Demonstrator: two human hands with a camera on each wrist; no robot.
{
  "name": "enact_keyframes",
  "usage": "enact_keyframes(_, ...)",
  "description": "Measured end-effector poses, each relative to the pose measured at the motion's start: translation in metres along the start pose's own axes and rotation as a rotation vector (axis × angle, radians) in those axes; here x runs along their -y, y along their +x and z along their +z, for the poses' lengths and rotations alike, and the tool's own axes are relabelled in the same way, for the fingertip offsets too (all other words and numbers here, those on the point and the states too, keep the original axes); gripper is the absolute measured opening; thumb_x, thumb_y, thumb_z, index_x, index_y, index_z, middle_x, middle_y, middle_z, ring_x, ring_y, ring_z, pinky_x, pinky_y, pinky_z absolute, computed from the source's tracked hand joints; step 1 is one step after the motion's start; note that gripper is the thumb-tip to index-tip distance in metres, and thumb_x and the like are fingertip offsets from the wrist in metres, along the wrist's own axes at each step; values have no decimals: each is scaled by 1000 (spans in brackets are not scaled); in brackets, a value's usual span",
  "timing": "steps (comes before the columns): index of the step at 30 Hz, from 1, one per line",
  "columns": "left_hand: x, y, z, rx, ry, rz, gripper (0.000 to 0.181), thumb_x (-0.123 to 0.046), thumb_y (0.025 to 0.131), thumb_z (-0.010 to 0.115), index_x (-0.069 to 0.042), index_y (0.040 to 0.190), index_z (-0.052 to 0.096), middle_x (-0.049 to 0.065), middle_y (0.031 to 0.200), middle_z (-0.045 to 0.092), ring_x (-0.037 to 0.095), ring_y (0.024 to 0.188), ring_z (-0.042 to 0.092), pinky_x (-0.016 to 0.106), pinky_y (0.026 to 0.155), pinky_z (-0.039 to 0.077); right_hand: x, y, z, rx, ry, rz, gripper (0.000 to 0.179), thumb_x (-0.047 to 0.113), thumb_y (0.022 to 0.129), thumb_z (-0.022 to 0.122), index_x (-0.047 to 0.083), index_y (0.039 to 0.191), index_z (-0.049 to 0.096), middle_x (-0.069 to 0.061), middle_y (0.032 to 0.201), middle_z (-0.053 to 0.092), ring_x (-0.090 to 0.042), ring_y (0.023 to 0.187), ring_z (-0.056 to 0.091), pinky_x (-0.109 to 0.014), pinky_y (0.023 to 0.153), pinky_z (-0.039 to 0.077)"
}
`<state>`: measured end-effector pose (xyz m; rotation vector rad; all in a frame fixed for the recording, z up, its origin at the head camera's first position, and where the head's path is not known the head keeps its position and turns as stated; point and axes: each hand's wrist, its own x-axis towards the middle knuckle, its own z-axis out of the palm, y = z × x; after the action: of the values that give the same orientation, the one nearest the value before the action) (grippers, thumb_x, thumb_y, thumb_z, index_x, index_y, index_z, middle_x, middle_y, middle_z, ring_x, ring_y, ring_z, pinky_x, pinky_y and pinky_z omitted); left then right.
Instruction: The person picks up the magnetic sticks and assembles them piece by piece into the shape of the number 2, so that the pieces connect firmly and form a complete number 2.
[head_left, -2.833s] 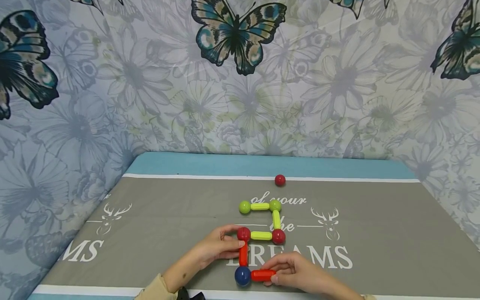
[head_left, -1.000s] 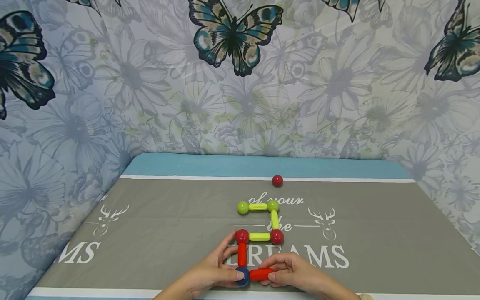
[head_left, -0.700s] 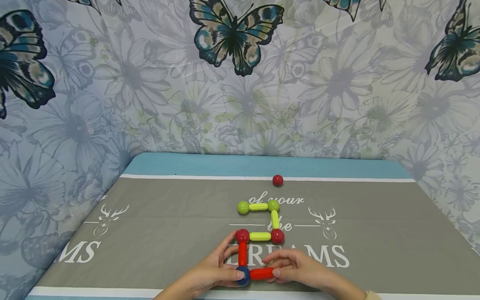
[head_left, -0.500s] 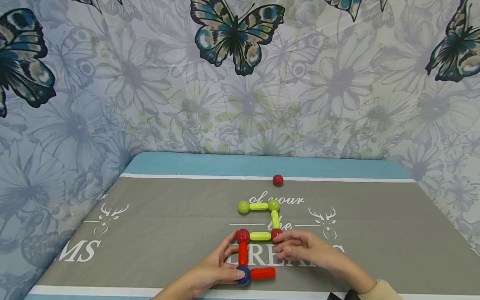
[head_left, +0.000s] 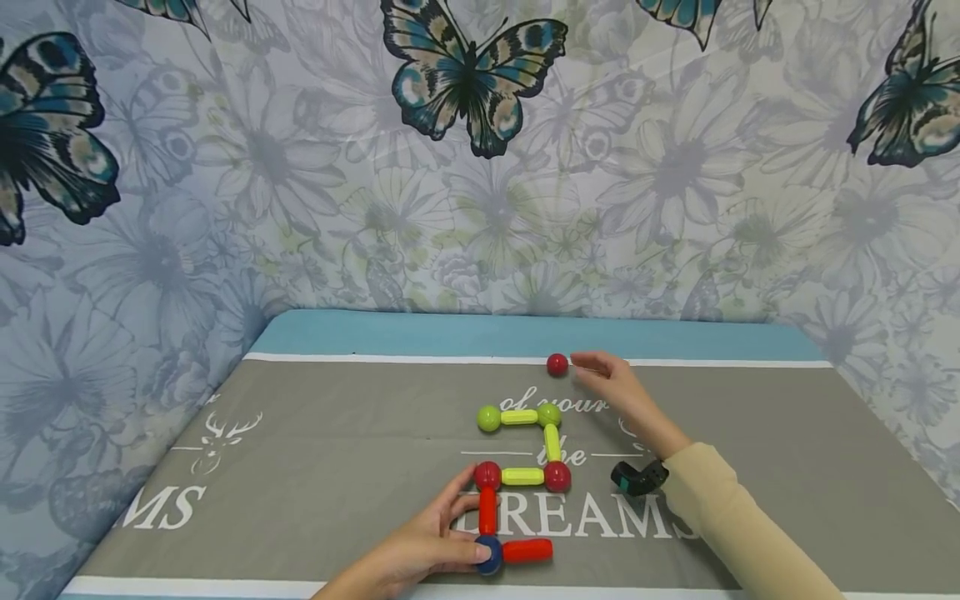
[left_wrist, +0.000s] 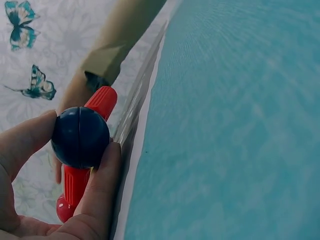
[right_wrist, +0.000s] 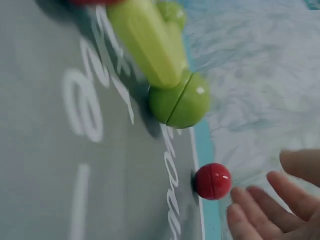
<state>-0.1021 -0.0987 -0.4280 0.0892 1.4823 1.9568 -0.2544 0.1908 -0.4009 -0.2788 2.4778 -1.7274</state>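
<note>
My left hand [head_left: 431, 542] pinches a blue ball [left_wrist: 80, 137] between thumb and fingers at the near end of a chain of balls and rods. From that ball one red rod [head_left: 527, 551] points right, and another red rod [head_left: 487, 511] runs up to a red ball [head_left: 487, 476]. Yellow-green rods [head_left: 522, 477] continue through a second red ball [head_left: 557, 477] to two green balls [head_left: 489, 418]. At the far side my right hand [head_left: 611, 379] reaches with loosely extended fingers just right of a loose red ball [right_wrist: 213, 181], holding nothing.
A grey mat [head_left: 360, 433] with white lettering covers the light-blue table [head_left: 420, 323]. Behind it hangs a cloth [head_left: 315, 208] printed with flowers and butterflies. A black wrist device [head_left: 640, 478] sits by the right cuff.
My right hand has let go of the red rod and moved forward to beside the loose red ball. My left hand has shifted its grip from the upright red rod to the blue ball.
</note>
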Motion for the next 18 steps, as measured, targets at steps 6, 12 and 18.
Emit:
enact_keyframes(6,3,-1,-1,31,-14,21,98,5,80,69,-9,150,1,17,138,36,33,99,61,42,81,50,0,33,19,61,-216,-82,55,11,91,61,-3,139,38,-26,141,34,-40,126,36,-47,96,37)
enact_keyframes(12,4,-1,-1,35,-18,22,98,7,80,67,-10,150,0,17,139,33,32,99,61,42,80,50,-13,53,28,57,-434,-170,44,3,87,64,-6,128,50,-26,124,51,-40,113,51,-46,91,43)
enact_keyframes(18,4,-1,-3,26,-20,23,98,8,80,66,-10,150,0,17,139,34,33,99,61,42,80,50,-18,60,28,10,-511,-221,33,2,85,66,-4,117,57,-23,113,59,-37,105,57,-44,88,45)
